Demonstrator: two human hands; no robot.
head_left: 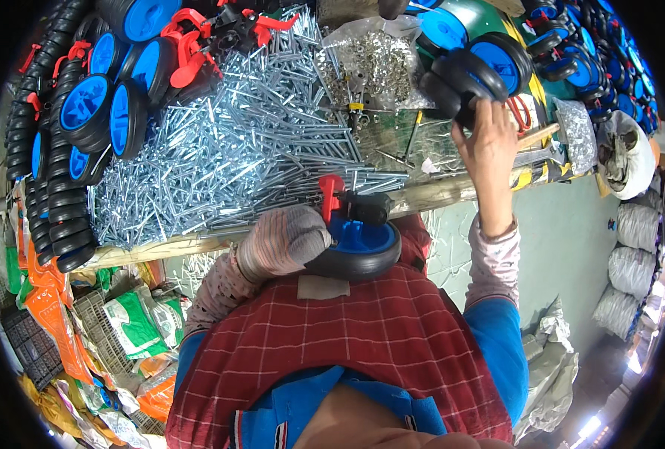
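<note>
My left hand (284,241), in a grey knit glove, grips a black wheel with a blue hub (359,247) close to my chest. A black bracket with a red lever (347,203) sits on top of that wheel. My bare right hand (488,142) reaches up to the bench and holds another black wheel with a blue hub (478,75) by its tyre. Between the hands lies a big heap of long silver bolts (250,150) on the wooden bench (422,198).
Stacks of blue-hubbed wheels (85,120) fill the bench's left side and more wheels (594,60) crowd the far right. A clear bag of small metal washers (374,67) sits at the back. Red-levered brackets (205,37) lie at the top. Sacks (632,262) stand on the floor at right.
</note>
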